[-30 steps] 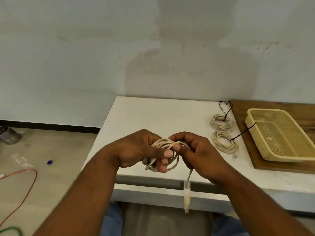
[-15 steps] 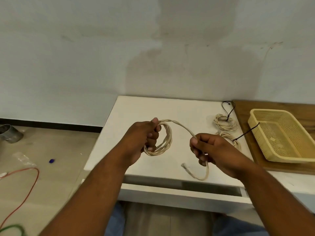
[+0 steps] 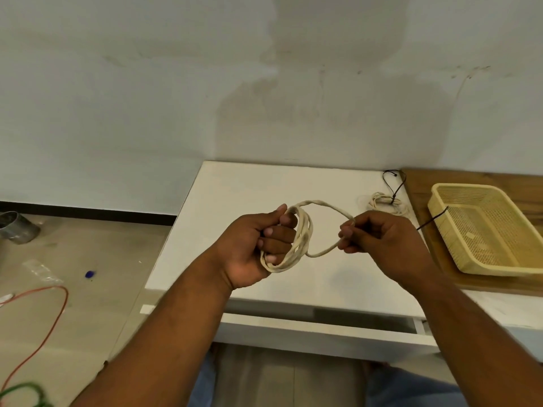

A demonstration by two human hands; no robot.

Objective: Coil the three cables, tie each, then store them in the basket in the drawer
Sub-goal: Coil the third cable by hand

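My left hand (image 3: 264, 245) grips a cream cable coil (image 3: 302, 239) above the white table (image 3: 249, 189). A loose loop of the same cable arcs over to my right hand (image 3: 382, 239), which pinches the cable's end. Behind my right hand lies a tied cream coil (image 3: 385, 201) with a black tie (image 3: 395, 183). Another coil is mostly hidden by that hand; its black tie (image 3: 432, 220) sticks out toward the yellow mesh basket (image 3: 482, 224). The white drawer (image 3: 323, 327) under the tabletop stands slightly open.
The basket stands on a wooden board (image 3: 426, 195) at the table's right. On the floor to the left are a metal can (image 3: 16, 227), an orange wire (image 3: 55, 312), a green wire (image 3: 20, 390) and a small blue object (image 3: 89, 274). A grey wall rises behind.
My hands drew apart from one another, pulling a loop out of the coil. Now the right hand has risen and the dangling cable end is drawn up into it.
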